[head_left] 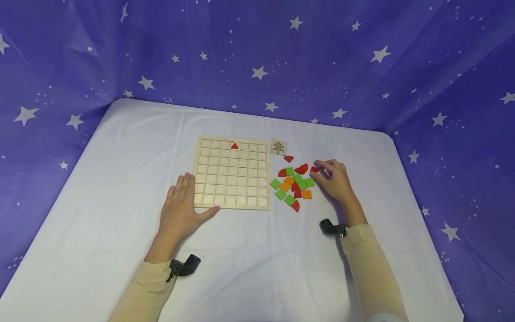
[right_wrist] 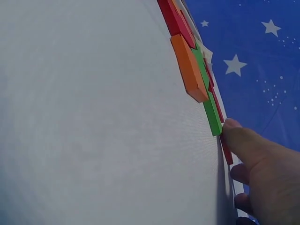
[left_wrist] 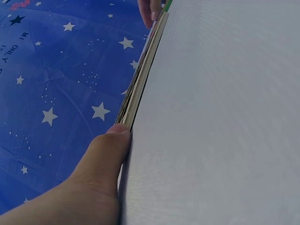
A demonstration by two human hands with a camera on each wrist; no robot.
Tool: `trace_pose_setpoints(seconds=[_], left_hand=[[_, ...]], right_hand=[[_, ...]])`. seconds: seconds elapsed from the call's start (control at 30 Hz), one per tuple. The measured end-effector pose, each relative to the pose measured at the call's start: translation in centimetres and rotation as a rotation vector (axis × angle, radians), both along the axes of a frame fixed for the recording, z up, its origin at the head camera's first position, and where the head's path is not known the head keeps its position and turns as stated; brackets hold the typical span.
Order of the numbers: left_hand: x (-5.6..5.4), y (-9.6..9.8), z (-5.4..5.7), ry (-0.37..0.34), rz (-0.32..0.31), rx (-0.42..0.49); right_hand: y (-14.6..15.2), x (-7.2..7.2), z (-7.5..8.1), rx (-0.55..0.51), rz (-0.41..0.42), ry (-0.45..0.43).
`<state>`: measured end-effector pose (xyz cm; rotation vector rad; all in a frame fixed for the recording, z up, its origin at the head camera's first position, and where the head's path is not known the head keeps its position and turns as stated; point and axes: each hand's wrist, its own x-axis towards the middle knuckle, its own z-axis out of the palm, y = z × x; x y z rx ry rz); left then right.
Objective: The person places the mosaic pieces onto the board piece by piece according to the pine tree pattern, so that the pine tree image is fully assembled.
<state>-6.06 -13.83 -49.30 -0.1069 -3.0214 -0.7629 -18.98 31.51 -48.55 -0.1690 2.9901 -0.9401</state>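
Right hand point(right_wrist: 267, 171) touching a red piece point(right_wrist: 227, 151) — green piece point(right_wrist: 213, 116) and orange piece point(right_wrist: 189, 70) near — starry blue cloth point(right_wrist: 253, 42) behind.

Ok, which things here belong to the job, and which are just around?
Likely the job:
board, left hand at its edge
red triangle on it
red piece, pinched by right hand
loose pieces
card, maybe the pattern

Just around:
tablecloth
starry backdrop
wrist cameras
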Motion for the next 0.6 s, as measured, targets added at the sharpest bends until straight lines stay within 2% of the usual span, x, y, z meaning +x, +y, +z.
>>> trace_pose_setpoints(seconds=[0.27, 0.6], left_hand=[[0.14, -0.03, -0.05, -0.001, 0.001, -0.002], [0.18, -0.04, -0.04, -0.003, 0.004, 0.004]], right_hand=[[-0.02, 0.00, -0.27, 0.010, 0.025, 0.001], [-0.40, 0.14, -0.12, -0.008, 0.008, 0.043]])
